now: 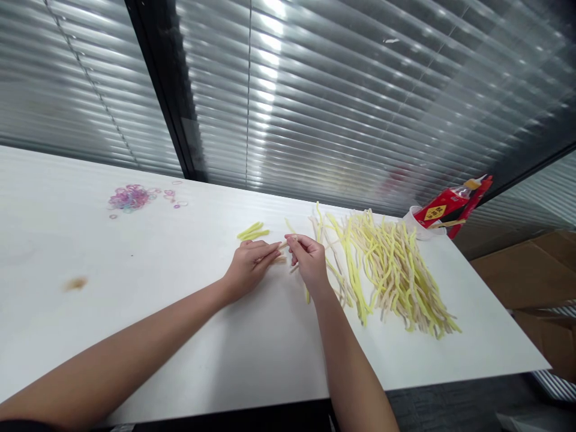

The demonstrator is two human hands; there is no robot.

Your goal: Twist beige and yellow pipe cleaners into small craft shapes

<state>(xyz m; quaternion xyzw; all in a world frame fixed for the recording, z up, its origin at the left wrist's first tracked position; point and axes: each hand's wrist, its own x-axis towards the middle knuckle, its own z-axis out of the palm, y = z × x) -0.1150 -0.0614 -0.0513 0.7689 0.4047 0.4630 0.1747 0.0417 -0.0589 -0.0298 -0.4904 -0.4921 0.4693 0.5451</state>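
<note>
— White counter [135,336] under ribbed blinds [360,90], is that it?

— Yes, a long white counter against a wall of grey blinds, with a dark upright post [162,90] behind it. Cardboard boxes [531,270] sit off beyond the right hand, past the counter's edge.

— Where are the hands?

— Both meet near the middle. The left hand [247,264] lies palm down, fingers stretched toward the right hand [308,258], which is curled. Between them they pinch a pale stem [282,246]; both are closed on it at the fingertips, touching or nearly so.

— And the rest of the stems?

— A big pile [391,270] of yellow and beige stems lies just right of the right hand, fanned toward the near edge. One yellow stem [307,295] pokes out below the right wrist. A few short yellow pieces [252,232] lie just beyond the left hand.

— Anything else?

— A heap of small pink and purple bands [130,197] far off to the left, well apart. A red packet [450,207] past the pile. A brownish smudge [75,283] left of the left arm.
</note>
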